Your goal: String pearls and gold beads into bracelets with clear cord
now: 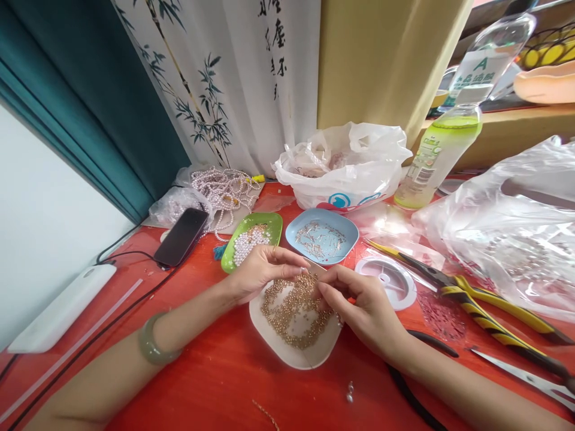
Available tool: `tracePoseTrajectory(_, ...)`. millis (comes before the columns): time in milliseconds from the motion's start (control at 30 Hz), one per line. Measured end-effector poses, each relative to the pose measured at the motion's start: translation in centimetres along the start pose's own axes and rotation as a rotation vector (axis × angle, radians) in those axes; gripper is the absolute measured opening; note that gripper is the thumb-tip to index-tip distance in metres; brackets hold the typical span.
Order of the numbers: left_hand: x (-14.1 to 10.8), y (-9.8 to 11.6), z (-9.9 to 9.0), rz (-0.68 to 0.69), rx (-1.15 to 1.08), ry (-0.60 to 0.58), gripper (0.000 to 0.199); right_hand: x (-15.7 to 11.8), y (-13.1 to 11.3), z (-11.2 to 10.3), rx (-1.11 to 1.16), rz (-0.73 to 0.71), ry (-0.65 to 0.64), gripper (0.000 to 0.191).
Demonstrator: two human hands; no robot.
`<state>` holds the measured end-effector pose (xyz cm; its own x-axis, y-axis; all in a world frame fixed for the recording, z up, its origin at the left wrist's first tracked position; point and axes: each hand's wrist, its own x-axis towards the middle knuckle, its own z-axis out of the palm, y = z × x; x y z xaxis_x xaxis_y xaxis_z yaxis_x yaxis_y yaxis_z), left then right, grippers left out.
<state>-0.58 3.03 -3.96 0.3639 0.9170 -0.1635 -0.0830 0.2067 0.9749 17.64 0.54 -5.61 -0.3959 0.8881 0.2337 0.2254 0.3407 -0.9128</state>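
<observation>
A white dish [299, 357] of small gold beads [296, 326] stands in front of me on the red table. Over its far left part, my left hand [263, 272] is closed in a pinch, with a tiny whitish thing at the fingertips, too small to name. Thumb and fingers of my right hand [359, 299] are pinched together above the dish's right side; what they hold, if anything, is hidden. Just behind, a green dish [275, 222] holds white pearl beads [251, 240], and a blue dish [294, 222] holds thin metal pins [321, 240].
Right of the dishes lie a white spool [406, 281], pliers [485, 320] and scissors [525, 377]. Plastic bags [341, 179] and a bottle [440, 155] stand behind. Farther left are a phone [182, 236], bead strands [224, 188] and a cable [108, 326]. Loose pearls [350, 392] lie near the front.
</observation>
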Motion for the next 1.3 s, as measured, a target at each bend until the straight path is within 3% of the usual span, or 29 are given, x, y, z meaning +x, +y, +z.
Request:
tracePoseTrajectory(567, -0.56, 0.97, 0.36, 0.152, 0.319, 0.055, 0.01, -0.07, -0.09, 0.04, -0.041, -0.013, -0.013, 0.016)
tracePoseTrajectory(1300, -0.67, 0.71, 0.54, 0.198, 0.331, 0.05, 0.012, 0.13, -0.42, 0.11, -0.083, -0.013, -0.003, 0.016)
